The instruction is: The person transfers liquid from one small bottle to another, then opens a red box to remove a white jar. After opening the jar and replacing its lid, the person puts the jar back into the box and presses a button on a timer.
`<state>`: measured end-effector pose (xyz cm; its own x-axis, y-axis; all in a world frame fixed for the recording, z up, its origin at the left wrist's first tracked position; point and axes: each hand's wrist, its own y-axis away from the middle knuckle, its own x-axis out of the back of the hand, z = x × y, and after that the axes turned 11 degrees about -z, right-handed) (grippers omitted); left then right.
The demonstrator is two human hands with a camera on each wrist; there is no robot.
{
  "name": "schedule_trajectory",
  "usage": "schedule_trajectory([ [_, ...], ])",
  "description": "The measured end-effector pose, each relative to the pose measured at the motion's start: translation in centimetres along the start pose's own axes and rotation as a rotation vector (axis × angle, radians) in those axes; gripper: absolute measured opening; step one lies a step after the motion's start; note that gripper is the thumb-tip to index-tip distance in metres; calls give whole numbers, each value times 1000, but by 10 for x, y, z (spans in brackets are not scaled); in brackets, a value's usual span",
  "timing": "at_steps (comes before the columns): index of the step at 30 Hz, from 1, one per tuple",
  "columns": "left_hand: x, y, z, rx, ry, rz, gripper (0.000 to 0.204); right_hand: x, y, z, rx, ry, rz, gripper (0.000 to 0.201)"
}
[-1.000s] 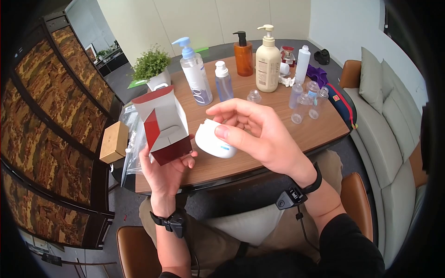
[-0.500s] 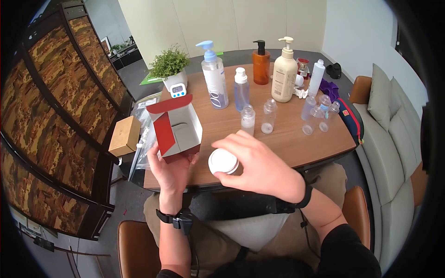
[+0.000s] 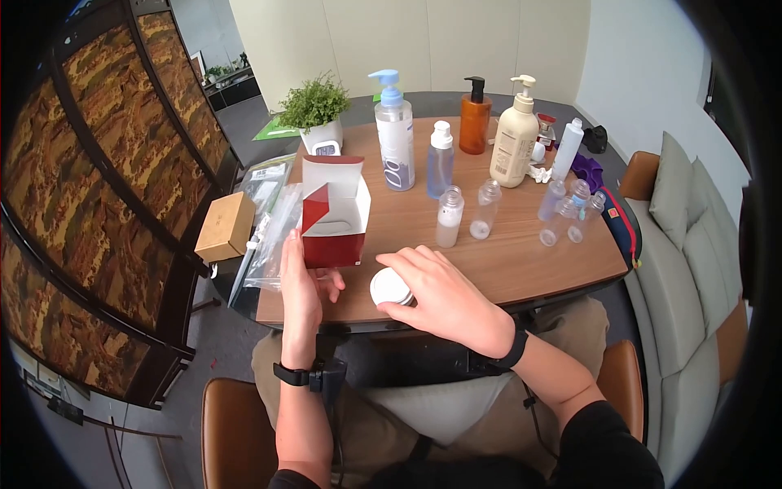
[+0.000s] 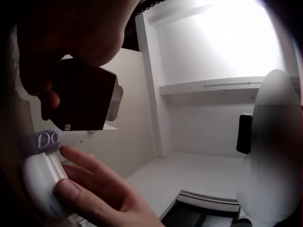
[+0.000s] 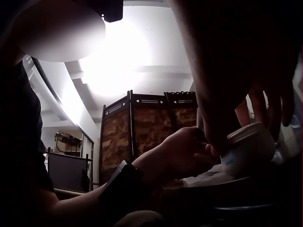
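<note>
In the head view my left hand (image 3: pixel 300 285) holds an open red cardboard box (image 3: pixel 334 250) with a pale grey inside and its top flap raised. My thumb lies along the box's left side, with fingers under its lower edge. My right hand (image 3: pixel 452 300) grips a white round jar (image 3: pixel 389 287) by its sides, low over the table's near edge and just right of the box. The jar's flat white top faces up. In the left wrist view, the thumb and fingers of that hand hold the jar (image 4: pixel 40 184) below the dark underside of the box (image 4: pixel 85 97).
On the wooden table (image 3: pixel 521 261) stand a bottle with white contents (image 3: pixel 449 222), a clear bottle (image 3: pixel 485 213), several pump bottles and a potted plant (image 3: pixel 316 106). Small bottles (image 3: pixel 560 220) cluster at right. At left lie plastic bags (image 3: pixel 273 212) and a brown box (image 3: pixel 226 226).
My right hand has moved down towards the table's near edge, turning the jar so its top faces up. The red box has tilted more upright in my left hand.
</note>
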<state>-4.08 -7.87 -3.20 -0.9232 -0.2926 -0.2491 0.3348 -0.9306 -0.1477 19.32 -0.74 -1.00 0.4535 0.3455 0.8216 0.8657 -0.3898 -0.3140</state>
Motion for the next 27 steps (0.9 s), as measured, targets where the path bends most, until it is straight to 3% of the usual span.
schedule_trajectory([
  [5,-16,1,9,-65,-294,242,49,3,1,-3,17,24,-3,69],
  [7,-16,-1,5,-98,-531,258,44,3,1,-4,17,27,-6,71],
  [9,-25,-1,1,-166,-901,378,45,3,1,-6,27,31,4,71],
  [12,-33,3,6,-157,-991,422,41,0,0,-1,59,39,34,72],
  [15,-27,1,3,-296,-1082,432,43,1,1,-4,35,13,35,72],
  [17,-27,2,8,-554,-1109,232,45,3,1,-4,34,1,21,73],
  [18,-30,3,11,-553,-1108,232,45,4,2,-3,34,-11,7,73],
  [20,-34,5,17,-659,-1208,-4,42,6,3,-2,45,-4,-7,73],
  [23,-28,1,8,-682,-1315,-109,39,6,5,-1,65,18,-33,71],
  [27,-24,4,11,-620,-1297,-23,40,7,5,1,74,21,-62,66],
])
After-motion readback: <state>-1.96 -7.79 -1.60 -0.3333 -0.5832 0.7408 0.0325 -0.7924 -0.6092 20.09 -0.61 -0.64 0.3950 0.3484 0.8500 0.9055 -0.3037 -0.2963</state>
